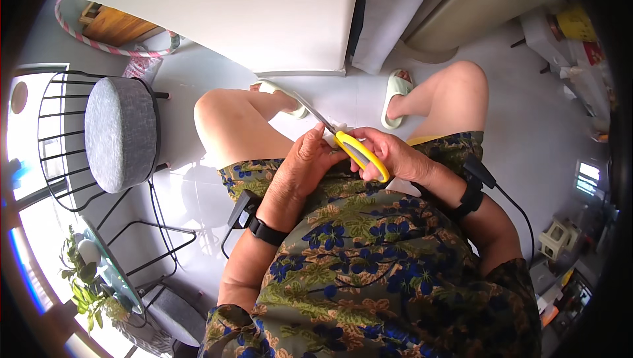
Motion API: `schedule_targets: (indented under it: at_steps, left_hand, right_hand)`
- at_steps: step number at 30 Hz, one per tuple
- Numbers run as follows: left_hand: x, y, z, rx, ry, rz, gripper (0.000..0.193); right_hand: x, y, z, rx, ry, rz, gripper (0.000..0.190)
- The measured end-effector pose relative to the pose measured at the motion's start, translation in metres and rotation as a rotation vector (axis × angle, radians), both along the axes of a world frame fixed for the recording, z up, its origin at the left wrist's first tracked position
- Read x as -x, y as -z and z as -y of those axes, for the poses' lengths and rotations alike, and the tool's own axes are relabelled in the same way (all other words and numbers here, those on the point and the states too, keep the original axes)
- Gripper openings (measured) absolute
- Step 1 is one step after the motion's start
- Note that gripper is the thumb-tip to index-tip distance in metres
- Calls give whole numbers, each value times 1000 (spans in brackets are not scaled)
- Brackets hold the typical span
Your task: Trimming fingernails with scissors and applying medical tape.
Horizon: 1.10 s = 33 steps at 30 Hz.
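Note:
A pair of scissors (365,154) with yellow and grey handles points up and to the left above my lap. My right hand (395,153) grips the handles, with fingers through the loop. The metal blades lie close together. Beside the pivot, my left hand (304,162) has its thumb raised near the blades and holds a small crumpled white piece (330,136), partly hidden by the fingers and scissors. What the white piece is made of cannot be told. Another white scrap (403,187) shows on my lap below the right wrist, against the patterned clothing (356,259).
A white cabinet-like block (296,17) stands in front of my feet. On the left are a grey cushioned chair (121,135) with black bars and a glass-topped table (111,269) bearing plants. Black cables (519,209) run from the wrist straps. A striped hoop (113,51) leans at upper left.

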<state>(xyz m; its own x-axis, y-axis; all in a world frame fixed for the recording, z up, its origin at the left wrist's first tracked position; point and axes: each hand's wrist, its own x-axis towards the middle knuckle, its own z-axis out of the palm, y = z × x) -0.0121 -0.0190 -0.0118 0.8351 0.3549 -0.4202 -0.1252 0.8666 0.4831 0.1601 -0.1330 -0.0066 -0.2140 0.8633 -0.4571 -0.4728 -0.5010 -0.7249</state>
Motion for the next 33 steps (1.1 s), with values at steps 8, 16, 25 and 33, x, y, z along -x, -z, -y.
schedule_targets:
  at_steps: [8,16,25,33]
  left_hand:
    - [19,16,-23,276,-83,-84,29]
    - [28,-17,-41,232,48,-22,19]
    - [40,-5,-32,304,-57,-41,14]
    - [79,-35,-82,-576,-292,-512,18]
  right_hand:
    - [7,-7,-8,-98,-90,-13,82]
    - [10,7,-20,-50,-128,-331,85]
    - [11,0,-19,-79,-116,-336,82]
    - [-30,0,-11,78,20,-269,67]
